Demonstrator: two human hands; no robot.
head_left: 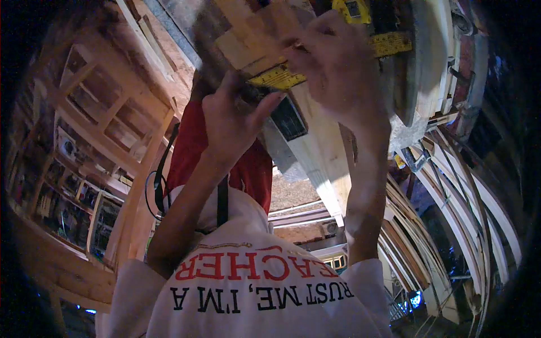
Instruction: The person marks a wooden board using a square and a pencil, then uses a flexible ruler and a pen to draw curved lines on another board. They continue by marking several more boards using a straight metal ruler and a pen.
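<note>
My left hand point(231, 121) is at the near edge of the wood, thumb and forefinger spread apart. Between and just beyond them lies the left end of a yellow measuring rule point(279, 77) with black markings. The rule runs on to the right behind my right hand point(341, 70), which is raised over the wood with its fingers curled into a pinch. Whatever is in that pinch is too small and blurred to name. Under the rule are pale wooden boards point(245, 48). A dark rectangular piece point(290, 118) sits just below my left thumb.
A yellow and black tape measure point(352, 10) lies at the top, beyond my right hand. Long wooden strips point(414, 253) are stacked at the lower right. A wooden frame with panes point(107, 107) stands on the left. A clamp-like metal part point(417, 160) is at right.
</note>
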